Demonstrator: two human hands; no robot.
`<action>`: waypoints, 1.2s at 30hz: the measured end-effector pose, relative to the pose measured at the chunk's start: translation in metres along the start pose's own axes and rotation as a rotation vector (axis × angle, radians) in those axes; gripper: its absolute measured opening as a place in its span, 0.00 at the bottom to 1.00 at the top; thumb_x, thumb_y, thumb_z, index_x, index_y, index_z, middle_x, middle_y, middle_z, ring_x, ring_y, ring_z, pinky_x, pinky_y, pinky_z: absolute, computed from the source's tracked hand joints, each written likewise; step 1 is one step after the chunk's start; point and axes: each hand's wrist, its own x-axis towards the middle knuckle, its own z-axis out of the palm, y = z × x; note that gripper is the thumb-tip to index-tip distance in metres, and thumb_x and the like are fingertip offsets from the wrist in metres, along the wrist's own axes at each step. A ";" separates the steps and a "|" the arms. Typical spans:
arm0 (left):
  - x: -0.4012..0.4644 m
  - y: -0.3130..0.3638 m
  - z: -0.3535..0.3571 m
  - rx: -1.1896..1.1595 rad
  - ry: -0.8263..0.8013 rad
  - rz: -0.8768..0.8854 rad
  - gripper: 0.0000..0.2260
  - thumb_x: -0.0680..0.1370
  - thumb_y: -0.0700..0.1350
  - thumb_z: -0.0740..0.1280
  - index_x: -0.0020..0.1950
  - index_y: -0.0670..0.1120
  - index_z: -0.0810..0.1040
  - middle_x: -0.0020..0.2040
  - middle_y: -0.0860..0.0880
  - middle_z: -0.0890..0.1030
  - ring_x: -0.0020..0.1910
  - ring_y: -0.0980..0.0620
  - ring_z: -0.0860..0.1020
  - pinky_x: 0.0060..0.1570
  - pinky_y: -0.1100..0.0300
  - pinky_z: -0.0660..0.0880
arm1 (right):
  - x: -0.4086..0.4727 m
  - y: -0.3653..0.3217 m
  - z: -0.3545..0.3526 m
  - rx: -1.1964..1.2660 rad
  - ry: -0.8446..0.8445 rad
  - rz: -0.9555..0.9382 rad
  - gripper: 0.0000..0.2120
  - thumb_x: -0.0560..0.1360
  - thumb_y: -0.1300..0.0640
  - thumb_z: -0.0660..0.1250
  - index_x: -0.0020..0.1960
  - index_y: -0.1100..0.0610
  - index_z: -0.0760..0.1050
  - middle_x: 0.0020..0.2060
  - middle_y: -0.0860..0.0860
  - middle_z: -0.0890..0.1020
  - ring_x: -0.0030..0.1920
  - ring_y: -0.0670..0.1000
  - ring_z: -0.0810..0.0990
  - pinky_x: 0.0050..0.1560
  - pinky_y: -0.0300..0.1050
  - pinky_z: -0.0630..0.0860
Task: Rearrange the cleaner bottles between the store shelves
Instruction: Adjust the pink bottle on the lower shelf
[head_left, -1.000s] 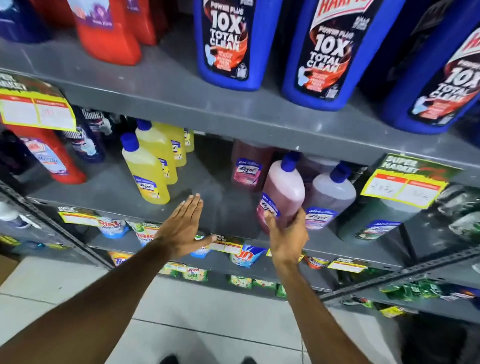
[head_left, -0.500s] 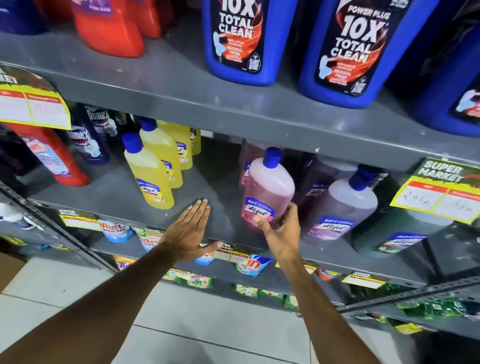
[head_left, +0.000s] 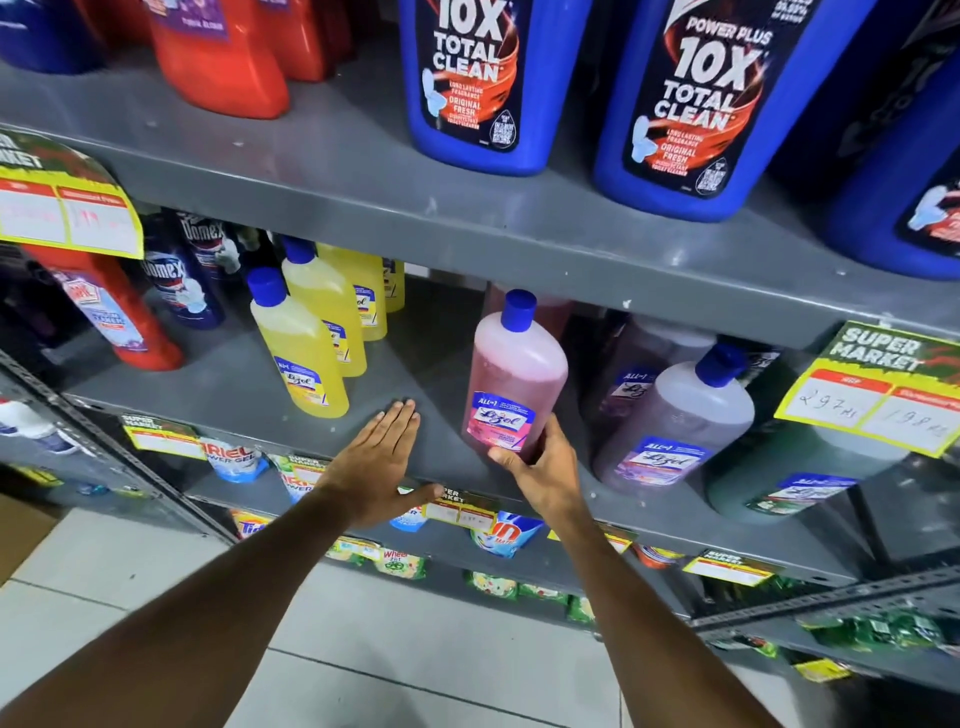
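Observation:
My right hand (head_left: 545, 475) grips the base of a pink Lizol cleaner bottle (head_left: 514, 374) with a blue cap, held upright at the front of the grey middle shelf (head_left: 249, 384). My left hand (head_left: 376, 465) lies flat and open on the shelf's front edge, just left of the pink bottle and below a yellow Lizol bottle (head_left: 298, 348). More yellow bottles (head_left: 332, 306) stand behind that one. To the right stands a lavender Lizol bottle (head_left: 680, 421), then a green bottle (head_left: 800, 470) partly hidden by a price tag.
Large blue toilet-cleaner bottles (head_left: 478, 83) and red bottles (head_left: 218, 57) fill the upper shelf. Dark Domex bottles (head_left: 182, 280) and a red bottle (head_left: 119, 322) stand at the left. Yellow price tags (head_left: 883, 395) hang from shelf edges. Detergent pouches (head_left: 506, 535) line the lower shelves.
My right hand has carried the pink bottle leftward, away from the lavender bottle, and turned it upright. My left hand stays flat on the shelf edge.

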 end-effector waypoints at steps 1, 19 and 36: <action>0.000 0.000 0.000 0.000 0.008 0.004 0.53 0.76 0.79 0.42 0.85 0.39 0.41 0.86 0.40 0.42 0.85 0.43 0.43 0.82 0.52 0.41 | 0.001 0.000 -0.001 -0.006 -0.010 0.001 0.34 0.71 0.51 0.83 0.72 0.51 0.72 0.61 0.47 0.85 0.56 0.40 0.84 0.48 0.27 0.79; 0.001 -0.001 0.004 0.021 0.025 0.009 0.52 0.77 0.78 0.46 0.85 0.40 0.42 0.86 0.41 0.44 0.86 0.44 0.44 0.80 0.55 0.39 | 0.007 0.011 0.000 -0.019 -0.036 0.018 0.31 0.71 0.48 0.82 0.68 0.39 0.70 0.57 0.38 0.83 0.56 0.40 0.84 0.47 0.28 0.79; -0.026 0.029 -0.043 0.097 0.127 0.029 0.51 0.79 0.76 0.49 0.84 0.36 0.47 0.85 0.37 0.48 0.85 0.41 0.49 0.84 0.47 0.48 | -0.036 -0.007 -0.024 -0.029 0.195 -0.039 0.47 0.69 0.48 0.84 0.81 0.49 0.64 0.78 0.48 0.73 0.76 0.50 0.73 0.75 0.57 0.72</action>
